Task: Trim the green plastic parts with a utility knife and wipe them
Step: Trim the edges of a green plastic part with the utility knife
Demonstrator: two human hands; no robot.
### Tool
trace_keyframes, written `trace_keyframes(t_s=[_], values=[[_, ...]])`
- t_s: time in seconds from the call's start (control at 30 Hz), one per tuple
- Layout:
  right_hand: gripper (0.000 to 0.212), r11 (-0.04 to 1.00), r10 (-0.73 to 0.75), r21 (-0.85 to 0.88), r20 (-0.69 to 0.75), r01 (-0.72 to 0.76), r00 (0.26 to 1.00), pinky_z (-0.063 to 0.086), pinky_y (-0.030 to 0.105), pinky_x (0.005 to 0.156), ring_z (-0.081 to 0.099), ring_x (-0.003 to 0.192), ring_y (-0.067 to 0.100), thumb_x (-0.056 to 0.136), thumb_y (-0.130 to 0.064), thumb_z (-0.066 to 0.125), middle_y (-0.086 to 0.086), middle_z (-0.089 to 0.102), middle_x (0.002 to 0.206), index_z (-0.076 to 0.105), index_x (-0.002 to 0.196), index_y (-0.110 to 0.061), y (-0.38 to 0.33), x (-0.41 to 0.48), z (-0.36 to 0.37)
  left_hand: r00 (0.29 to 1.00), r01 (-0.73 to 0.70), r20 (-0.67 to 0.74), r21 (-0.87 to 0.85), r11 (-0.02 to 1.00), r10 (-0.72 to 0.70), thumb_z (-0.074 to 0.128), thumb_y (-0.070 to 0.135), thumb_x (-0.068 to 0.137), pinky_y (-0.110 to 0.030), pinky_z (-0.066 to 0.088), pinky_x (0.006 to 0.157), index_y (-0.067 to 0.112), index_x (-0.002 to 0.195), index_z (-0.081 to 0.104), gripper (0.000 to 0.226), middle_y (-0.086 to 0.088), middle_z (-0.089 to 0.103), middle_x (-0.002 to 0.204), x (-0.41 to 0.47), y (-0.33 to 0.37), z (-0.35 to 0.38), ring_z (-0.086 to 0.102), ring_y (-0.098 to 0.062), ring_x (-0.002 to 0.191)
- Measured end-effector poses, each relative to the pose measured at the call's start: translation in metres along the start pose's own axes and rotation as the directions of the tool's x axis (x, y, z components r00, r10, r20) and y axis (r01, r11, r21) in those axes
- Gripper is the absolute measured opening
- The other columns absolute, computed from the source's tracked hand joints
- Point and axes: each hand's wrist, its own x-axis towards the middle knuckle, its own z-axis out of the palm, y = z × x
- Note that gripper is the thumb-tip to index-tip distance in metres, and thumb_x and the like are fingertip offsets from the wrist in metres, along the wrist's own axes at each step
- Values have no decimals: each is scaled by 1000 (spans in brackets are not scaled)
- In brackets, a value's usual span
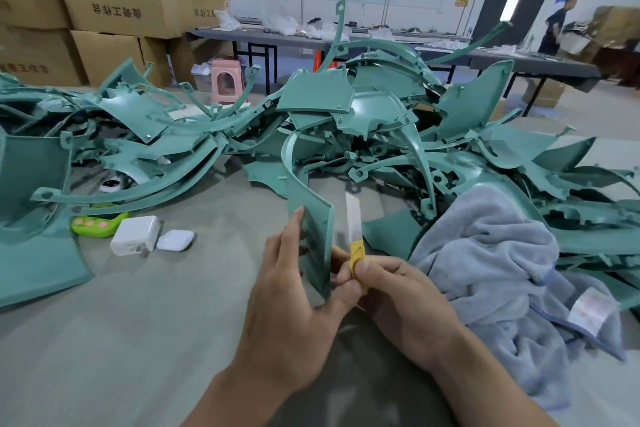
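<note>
Grey counter (138, 322), box-lined workroom; left hand (291, 305) grips an upright green strip (304, 191); right hand (391, 284) pinches the utility knife (356, 248), blade upward, seemingly grazing it.

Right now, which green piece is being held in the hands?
The tall curved green strip standing upright in front, gripped by the left hand beside the utility knife. Every other green piece lies in the pile, untouched.

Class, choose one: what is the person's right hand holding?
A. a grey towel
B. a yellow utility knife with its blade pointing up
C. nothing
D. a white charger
B: the right hand grips the yellow utility knife, its blade raised beside the green part held by the left hand; the grey towel lies apart on the right.
</note>
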Motion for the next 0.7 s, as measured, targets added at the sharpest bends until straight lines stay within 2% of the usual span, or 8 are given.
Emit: trace_keyframes(t_s=[0.07, 0.13, 0.27, 0.33, 0.43, 0.53, 0.6, 0.7], values=[[23, 999, 43, 28, 5, -44, 999, 53, 40, 101, 66, 114, 23, 89, -25, 69, 24, 69, 111, 76, 82, -4, 0, 0, 1, 1000, 3, 2, 6, 1000, -3, 62, 69, 76, -19, 45, 92, 43, 158, 16, 98, 31, 36, 128, -2, 3, 3, 53, 3, 115], [24, 996, 74, 59, -26, -72, 997, 58, 36, 91, 70, 98, 22, 88, -26, 70, 18, 73, 100, 76, 82, -3, 2, 0, 3, 1000, 11, -13, 71, 997, -10, 57, 70, 76, -22, 44, 91, 42, 158, 14, 97, 28, 33, 129, -3, 5, 6, 51, 1, 114], [34, 985, 131, 123, -50, -124, 990, 58, 40, 95, 70, 109, 34, 94, -19, 59, 27, 71, 116, 75, 106, 9, 6, 1, 6, 989, 109, -125, 213, 971, -84, 29, 81, 87, -30, 46, 86, 32, 158, 17, 88, 16, 32, 143, -7, 8, 10, 51, -12, 123], [32, 983, 148, 124, -83, -137, 985, 58, 40, 94, 71, 103, 36, 91, -18, 60, 28, 71, 107, 73, 97, 10, 8, 2, 8, 976, 172, -174, 246, 954, -131, 19, 81, 91, -41, 51, 89, 30, 157, 21, 84, 10, 35, 151, -5, 9, 10, 51, -19, 130], [25, 991, 118, 75, -142, -108, 983, 55, 45, 102, 72, 100, 35, 90, -21, 60, 24, 71, 98, 71, 82, -1, 11, 2, 11, 963, 228, -209, 315, 921, -167, 44, 70, 89, -45, 52, 88, 28, 156, 22, 82, 4, 43, 153, 5, 5, 5, 53, -24, 131], [25, 995, 101, 32, -182, -97, 978, 53, 43, 103, 73, 102, 33, 93, -20, 58, 20, 74, 100, 71, 79, -4, 13, 2, 13, 977, 195, -153, 374, 907, -147, 70, 45, 85, -38, 55, 77, 26, 158, 27, 87, 2, 65, 133, 13, -2, 2, 68, -25, 107], [28, 994, 106, 40, -227, -99, 968, 58, 36, 95, 73, 106, 34, 101, -15, 51, 22, 75, 108, 68, 82, -2, 14, 3, 15, 964, 234, -198, 306, 923, -178, 71, 27, 87, -32, 50, 66, 25, 156, 35, 78, 0, 74, 100, 15, -4, 3, 67, -21, 73], [34, 993, 104, 83, -310, -82, 945, 58, 36, 88, 75, 100, 33, 106, -12, 45, 24, 75, 107, 67, 81, -2, 12, 3, 16, 903, 300, -371, 188, 935, -215, 56, 13, 93, -33, 36, 61, 12, 139, 57, 46, 10, 49, 61, 19, -11, -3, 39, -12, 51]])
